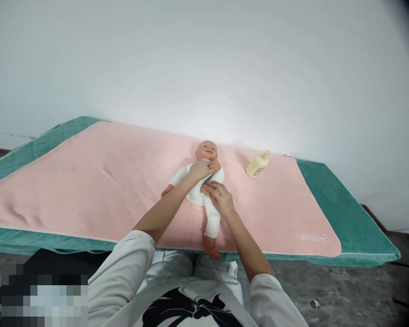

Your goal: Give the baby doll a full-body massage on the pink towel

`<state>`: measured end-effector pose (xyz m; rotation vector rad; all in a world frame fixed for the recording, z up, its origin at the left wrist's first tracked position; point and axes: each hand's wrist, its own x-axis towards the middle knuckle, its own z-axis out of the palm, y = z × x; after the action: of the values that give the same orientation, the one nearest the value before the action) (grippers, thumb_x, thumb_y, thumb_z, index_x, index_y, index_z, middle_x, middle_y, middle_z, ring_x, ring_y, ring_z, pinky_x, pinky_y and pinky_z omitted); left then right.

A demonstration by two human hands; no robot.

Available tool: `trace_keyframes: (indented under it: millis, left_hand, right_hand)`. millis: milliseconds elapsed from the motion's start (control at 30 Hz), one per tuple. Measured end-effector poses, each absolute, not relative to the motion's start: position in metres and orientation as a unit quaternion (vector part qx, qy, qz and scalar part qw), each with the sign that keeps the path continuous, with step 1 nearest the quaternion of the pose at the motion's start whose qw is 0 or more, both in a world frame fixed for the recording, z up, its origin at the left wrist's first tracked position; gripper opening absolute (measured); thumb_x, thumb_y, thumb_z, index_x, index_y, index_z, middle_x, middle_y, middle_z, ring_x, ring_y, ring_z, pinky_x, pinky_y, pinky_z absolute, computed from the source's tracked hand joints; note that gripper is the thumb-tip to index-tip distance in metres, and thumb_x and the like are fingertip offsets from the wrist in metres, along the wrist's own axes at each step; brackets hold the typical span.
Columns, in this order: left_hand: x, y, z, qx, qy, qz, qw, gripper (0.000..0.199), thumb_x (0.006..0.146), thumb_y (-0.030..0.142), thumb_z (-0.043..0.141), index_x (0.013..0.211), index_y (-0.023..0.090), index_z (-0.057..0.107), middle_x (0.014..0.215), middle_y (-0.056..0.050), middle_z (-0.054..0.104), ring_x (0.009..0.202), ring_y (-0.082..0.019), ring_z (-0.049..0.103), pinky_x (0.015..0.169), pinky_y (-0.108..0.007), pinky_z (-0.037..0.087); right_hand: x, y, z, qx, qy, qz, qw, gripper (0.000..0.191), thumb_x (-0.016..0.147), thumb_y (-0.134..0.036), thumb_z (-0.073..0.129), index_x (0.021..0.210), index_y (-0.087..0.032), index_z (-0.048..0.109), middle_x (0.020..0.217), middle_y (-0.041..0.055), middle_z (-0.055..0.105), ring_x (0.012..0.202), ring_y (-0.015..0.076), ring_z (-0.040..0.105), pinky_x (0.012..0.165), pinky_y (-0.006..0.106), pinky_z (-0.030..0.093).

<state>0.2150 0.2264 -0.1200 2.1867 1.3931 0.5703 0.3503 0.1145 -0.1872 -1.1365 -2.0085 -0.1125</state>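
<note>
mat [150, 163]: pink, soft-looking, pale pale lettering by near right corner looks reversed, can't read it. yellow bottle [257, 165], rounded, narrow top, near far edge right of middle; dark print too small to read, contents hidden. doll [195, 195] mid-mat, smooth head toward far edge, one foot at near edge, white outfit. left hand [201, 170] bent over its upper chest, right hand [221, 198] at its small hand, fingers bent; can't tell if either grips. green quilted cover [341, 195] underneath.
</note>
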Motion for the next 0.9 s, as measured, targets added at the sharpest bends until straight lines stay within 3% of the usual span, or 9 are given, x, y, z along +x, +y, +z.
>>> trace_keyframes:
  millis: [133, 300, 467, 633, 767, 900]
  left_hand:
    - [0.220, 0.226, -0.127, 0.794, 0.548, 0.157, 0.212, 0.049, 0.086, 0.057, 0.055, 0.104, 0.014, 0.067, 0.113, -0.018, 0.068, 0.104, -0.029, 0.065, 0.085, -0.034, 0.048]
    - [0.217, 0.220, -0.125, 0.784, 0.547, 0.195, 0.219, 0.049, 0.086, 0.055, 0.055, 0.107, 0.013, 0.068, 0.108, -0.016, 0.070, 0.098, -0.028, 0.066, 0.083, -0.034, 0.048]
    - [0.186, 0.205, -0.117, 0.735, 0.447, 0.385, 0.333, 0.047, 0.079, 0.055, 0.064, 0.103, 0.014, 0.069, 0.102, -0.008, 0.071, 0.094, -0.024, 0.064, 0.083, -0.033, 0.048]
    - [0.125, 0.172, -0.115, 0.691, 0.349, 0.447, 0.448, 0.048, 0.070, 0.047, 0.076, 0.103, 0.014, 0.067, 0.105, -0.011, 0.070, 0.101, -0.026, 0.064, 0.087, -0.038, 0.050]
    - [0.069, 0.133, -0.126, 0.710, 0.328, 0.447, 0.434, 0.051, 0.065, 0.040, 0.079, 0.109, 0.019, 0.066, 0.129, -0.013, 0.061, 0.122, -0.030, 0.056, 0.102, -0.044, 0.046]
    - [0.026, 0.089, -0.156, 0.740, 0.370, 0.425, 0.367, 0.036, 0.064, 0.037, 0.080, 0.095, 0.024, 0.067, 0.152, -0.004, 0.041, 0.138, -0.032, 0.041, 0.116, -0.051, 0.031]
  right_hand:
    - [0.348, 0.115, -0.189, -0.462, -0.794, -0.025, 0.395, 0.028, 0.096, -0.025, 0.052, 0.115, -0.035, 0.070, 0.108, 0.0041, 0.070, 0.113, 0.0198, 0.064, 0.093, 0.036, 0.059]
    - [0.351, 0.114, -0.186, -0.449, -0.791, 0.015, 0.415, 0.026, 0.095, -0.025, 0.053, 0.113, -0.033, 0.071, 0.109, 0.0052, 0.070, 0.114, 0.0204, 0.063, 0.095, 0.037, 0.057]
    - [0.370, 0.114, -0.176, -0.476, -0.676, 0.072, 0.558, 0.027, 0.092, -0.028, 0.058, 0.117, -0.025, 0.065, 0.116, 0.0077, 0.066, 0.111, 0.0196, 0.063, 0.098, 0.038, 0.054]
    - [0.416, 0.125, -0.179, -0.593, -0.439, 0.169, 0.654, 0.045, 0.084, -0.044, 0.062, 0.122, -0.021, 0.055, 0.124, 0.0098, 0.062, 0.109, 0.0215, 0.063, 0.086, 0.036, 0.056]
    - [0.454, 0.130, -0.192, -0.688, -0.361, 0.162, 0.609, 0.045, 0.081, -0.050, 0.060, 0.111, -0.016, 0.057, 0.116, 0.0127, 0.066, 0.106, 0.0244, 0.063, 0.085, 0.035, 0.052]
    - [0.471, 0.130, -0.206, -0.771, -0.391, 0.146, 0.480, 0.042, 0.083, -0.059, 0.052, 0.083, -0.018, 0.060, 0.084, 0.0115, 0.069, 0.086, 0.0280, 0.065, 0.069, 0.034, 0.049]
